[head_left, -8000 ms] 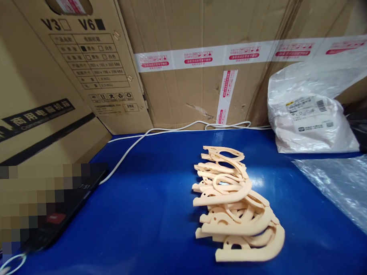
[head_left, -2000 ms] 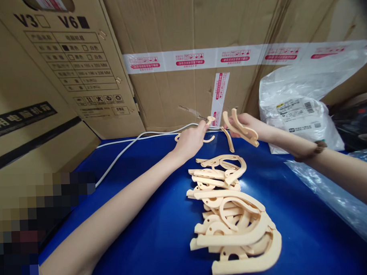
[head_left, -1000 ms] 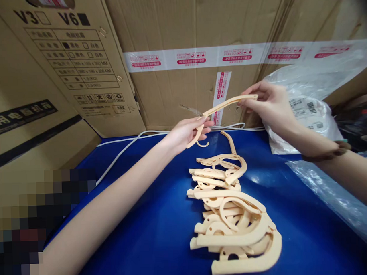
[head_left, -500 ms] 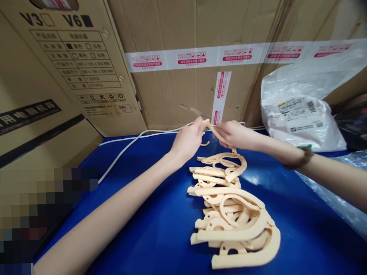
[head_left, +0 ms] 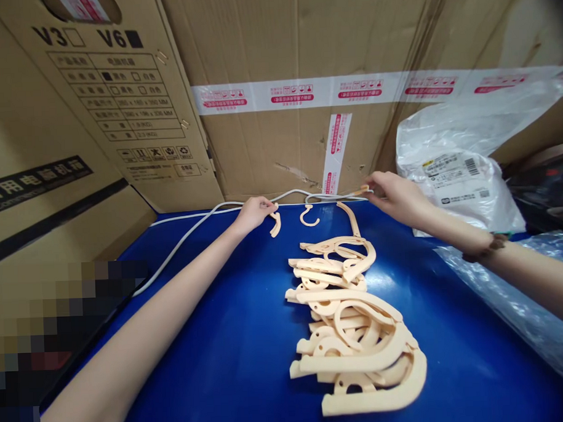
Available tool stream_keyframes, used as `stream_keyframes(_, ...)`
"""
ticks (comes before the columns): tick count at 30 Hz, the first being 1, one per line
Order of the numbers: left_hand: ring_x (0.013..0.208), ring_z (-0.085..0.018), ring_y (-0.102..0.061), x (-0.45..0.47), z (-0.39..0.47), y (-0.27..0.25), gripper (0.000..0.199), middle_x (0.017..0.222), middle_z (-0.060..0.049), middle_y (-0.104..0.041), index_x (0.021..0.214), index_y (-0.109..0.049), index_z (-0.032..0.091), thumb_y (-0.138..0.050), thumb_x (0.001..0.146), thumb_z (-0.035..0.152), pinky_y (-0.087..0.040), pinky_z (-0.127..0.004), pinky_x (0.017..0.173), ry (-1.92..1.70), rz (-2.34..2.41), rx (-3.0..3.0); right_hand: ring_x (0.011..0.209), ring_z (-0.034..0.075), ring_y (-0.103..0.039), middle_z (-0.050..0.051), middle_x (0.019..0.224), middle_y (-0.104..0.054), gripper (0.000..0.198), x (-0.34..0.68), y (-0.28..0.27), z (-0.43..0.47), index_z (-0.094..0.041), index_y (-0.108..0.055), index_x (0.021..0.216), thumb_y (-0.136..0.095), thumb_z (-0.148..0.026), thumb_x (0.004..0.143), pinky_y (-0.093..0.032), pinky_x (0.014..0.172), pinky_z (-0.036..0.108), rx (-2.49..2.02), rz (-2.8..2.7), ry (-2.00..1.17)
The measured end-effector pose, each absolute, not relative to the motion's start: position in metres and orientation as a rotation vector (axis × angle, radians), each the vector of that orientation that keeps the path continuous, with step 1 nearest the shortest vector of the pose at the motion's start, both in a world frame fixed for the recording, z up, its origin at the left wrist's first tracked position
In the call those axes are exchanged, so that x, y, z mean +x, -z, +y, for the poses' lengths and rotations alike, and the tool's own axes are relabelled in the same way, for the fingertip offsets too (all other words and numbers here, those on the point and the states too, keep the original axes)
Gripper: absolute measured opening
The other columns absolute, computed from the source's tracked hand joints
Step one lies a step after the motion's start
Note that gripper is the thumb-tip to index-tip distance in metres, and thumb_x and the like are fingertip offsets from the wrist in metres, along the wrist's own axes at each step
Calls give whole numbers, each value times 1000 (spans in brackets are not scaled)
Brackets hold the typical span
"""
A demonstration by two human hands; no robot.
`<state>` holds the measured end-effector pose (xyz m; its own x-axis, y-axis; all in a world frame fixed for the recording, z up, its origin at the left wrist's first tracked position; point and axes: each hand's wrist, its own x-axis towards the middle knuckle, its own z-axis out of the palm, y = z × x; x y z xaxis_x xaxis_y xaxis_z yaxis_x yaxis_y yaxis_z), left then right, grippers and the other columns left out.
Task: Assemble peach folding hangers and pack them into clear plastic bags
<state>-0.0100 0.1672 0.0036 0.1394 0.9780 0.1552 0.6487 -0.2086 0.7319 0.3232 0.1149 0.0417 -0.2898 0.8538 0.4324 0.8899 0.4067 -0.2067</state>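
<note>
At the back of the blue surface, my left hand (head_left: 254, 214) is closed, its fingertips pinching a short curved beige hanger arm (head_left: 275, 226). Farther right, my right hand (head_left: 394, 195) pinches another beige hanger piece (head_left: 361, 191), seen mostly end-on and partly covered by the fingers. Between the hands lies a loose beige hanger hook (head_left: 310, 218). Right of the hook, a separate curved hanger arm (head_left: 349, 218) reaches down to the row of folded beige plastic hangers (head_left: 360, 361). Several of these hangers overlap in a stack running toward me.
Cardboard boxes (head_left: 257, 45) stand along the back and left. A white cable (head_left: 186, 257) runs along the back edge and down the left. On the right sit a white plastic bag (head_left: 470, 198) with a label and clear bubble wrap (head_left: 534, 307).
My hands were close together on a beige piece; now they are wide apart, left hand to the left, right hand to the right. The hook and separate arm between them are uncovered.
</note>
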Motion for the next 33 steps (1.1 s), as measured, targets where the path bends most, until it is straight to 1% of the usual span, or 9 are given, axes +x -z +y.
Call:
stream_keyframes(2,84,-16,-65,-13,167,3,20,92,-4,-67,93,-64,13,-62,93,33,-54,-37,81,-856,1587,1995,97,30,-60,13,100,-65,16,328,-34,108,-20,-57,95,-47,-28,87,-45,78,39,-1464,-2279,171)
stream_keyframes(7,103,-21,-61,-18,168,7,19,108,-7,-65,103,-64,14,-63,91,29,-49,-44,94,-820,1574,2204,85,23,-63,10,104,-62,14,336,-14,103,-20,-56,93,-43,-24,89,-47,75,34,-1420,-2438,150)
stream_keyframes(13,100,-21,-62,-19,169,8,19,103,-6,-65,104,-64,14,-61,92,30,-49,-44,93,-794,1553,2291,96,21,-63,9,103,-64,23,333,-8,108,-20,-57,96,-36,-15,89,-45,87,31,-1380,-2531,74)
stream_keyframes(15,100,-21,-62,-19,169,9,20,103,-6,-65,104,-64,14,-61,93,30,-49,-43,92,-794,1560,2295,96,21,-64,9,104,-66,23,327,-9,108,-20,-57,99,-34,-19,92,-45,86,31,-1429,-2500,67)
stream_keyframes(17,99,-21,-62,-18,169,10,22,103,-6,-65,105,-63,14,-61,92,31,-49,-42,90,-795,1575,2291,94,23,-65,11,107,-66,23,319,-10,108,-19,-55,103,-38,-32,96,-46,81,32,-1524,-2429,83)
stream_keyframes(21,96,-20,-62,-17,168,10,21,102,-6,-65,105,-63,14,-62,92,31,-50,-41,89,-798,1599,2286,84,28,-67,14,100,-69,42,305,-10,112,-16,-52,111,-50,-53,90,-44,64,33,-1783,-2284,105)
stream_keyframes(25,96,-20,-62,-16,165,9,19,100,-5,-65,103,-63,14,-62,92,29,-50,-40,88,-806,1597,2296,76,28,-67,12,83,-71,37,294,-7,116,-16,-53,111,-51,-47,91,-39,59,32,-1961,-2234,86)
stream_keyframes(29,97,-20,-62,-14,162,8,18,100,-5,-65,102,-63,14,-62,92,28,-49,-40,89,-826,1611,2291,83,28,-68,13,88,-72,36,282,-11,116,-15,-54,115,-52,-43,92,-39,62,31,-2024,-2197,115)
stream_keyframes(33,98,-20,-62,-13,161,8,18,101,-6,-65,102,-62,14,-59,93,29,-48,-37,89,-855,1644,2262,79,30,-68,15,86,-71,44,269,-34,99,-13,-55,115,-47,-51,94,-37,58,31,-2060,-2143,205)
